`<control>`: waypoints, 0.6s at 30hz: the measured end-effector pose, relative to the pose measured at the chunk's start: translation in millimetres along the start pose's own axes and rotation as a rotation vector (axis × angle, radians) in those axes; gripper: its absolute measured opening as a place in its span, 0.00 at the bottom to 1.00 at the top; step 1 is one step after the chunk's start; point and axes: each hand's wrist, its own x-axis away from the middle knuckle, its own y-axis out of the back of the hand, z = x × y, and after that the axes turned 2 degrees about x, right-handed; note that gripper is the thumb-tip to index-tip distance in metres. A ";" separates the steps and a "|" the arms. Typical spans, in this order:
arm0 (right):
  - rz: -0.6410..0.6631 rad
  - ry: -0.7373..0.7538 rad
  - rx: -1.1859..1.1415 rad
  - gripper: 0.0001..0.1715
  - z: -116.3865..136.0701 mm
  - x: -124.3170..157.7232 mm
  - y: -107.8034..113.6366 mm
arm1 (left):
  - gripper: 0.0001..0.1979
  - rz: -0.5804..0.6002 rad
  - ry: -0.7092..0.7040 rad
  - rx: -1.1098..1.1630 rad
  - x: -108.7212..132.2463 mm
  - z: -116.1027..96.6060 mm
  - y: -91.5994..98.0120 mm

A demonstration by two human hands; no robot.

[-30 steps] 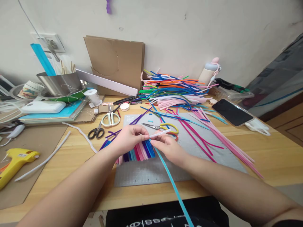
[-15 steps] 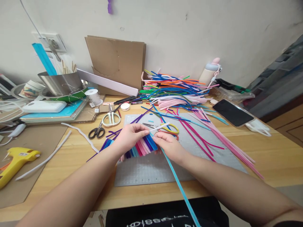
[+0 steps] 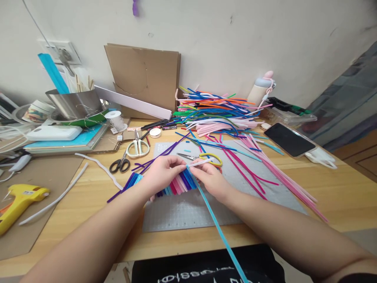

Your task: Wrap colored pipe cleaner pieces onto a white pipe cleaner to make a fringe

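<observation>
A row of folded pipe cleaners (image 3: 178, 183) in purple, blue, pink and magenta hangs side by side from a white pipe cleaner (image 3: 202, 161). My left hand (image 3: 169, 169) pinches the top of this row near its right end. Close beside it, my right hand (image 3: 208, 175) is closed on a long light-blue pipe cleaner (image 3: 219, 230), where it meets the white one. The light-blue length slants down past the table edge toward my lap. Partly behind my right hand lie yellow-handled scissors (image 3: 213, 158).
A grey cutting mat (image 3: 182, 216) lies under my hands. Loose pink pipe cleaners (image 3: 282, 177) spread rightward; a mixed heap (image 3: 218, 112) sits behind. White-handled scissors (image 3: 138, 148), black-handled scissors (image 3: 119, 165) and a yellow glue gun (image 3: 22, 198) lie leftward, a phone (image 3: 290, 139) rightward.
The free end of the white pipe cleaner has tipped lower, and the light-blue one now sits closer against the row. Both hands stay almost in place.
</observation>
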 end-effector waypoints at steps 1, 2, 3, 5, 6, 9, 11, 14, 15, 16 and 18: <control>-0.006 0.006 -0.011 0.09 0.3 -0.4 0.1 | 0.11 -0.004 -0.017 -0.028 0.4 -0.3 -0.9; -0.014 0.006 -0.024 0.10 0.7 -0.7 0.2 | 0.11 -0.005 -0.033 -0.036 0.2 0.4 -1.8; -0.023 0.003 -0.045 0.10 1.1 -0.9 0.1 | 0.11 0.008 -0.040 -0.012 -0.4 1.7 -2.7; -0.033 -0.013 -0.101 0.11 1.3 -1.3 -0.2 | 0.12 0.038 -0.028 0.065 -2.3 5.4 -3.7; -0.032 -0.028 -0.130 0.11 1.1 -1.7 -0.2 | 0.12 0.061 -0.011 0.090 -3.2 6.9 -3.6; -0.028 -0.062 -0.208 0.10 -0.3 -4.2 1.8 | 0.11 0.102 0.030 0.081 -3.2 5.5 -0.7; -0.107 -0.021 -0.251 0.11 -0.1 -7.2 6.3 | 0.09 0.033 0.008 -0.009 0.1 -1.1 2.7; -0.333 0.169 -0.179 0.11 5.2 -11.4 17.9 | 0.06 -0.157 -0.203 -0.256 8.0 -13.7 6.1; -0.379 0.242 -0.088 0.10 8.7 -12.1 22.3 | 0.06 -0.191 -0.306 -0.326 10.7 -17.1 5.8; -0.386 0.314 0.038 0.08 12.9 -12.1 26.6 | 0.06 -0.199 -0.419 -0.421 13.2 -19.7 4.7; -0.289 0.448 0.348 0.06 22.0 -10.3 33.7 | 0.06 -0.208 -0.594 -0.632 17.3 -22.5 0.1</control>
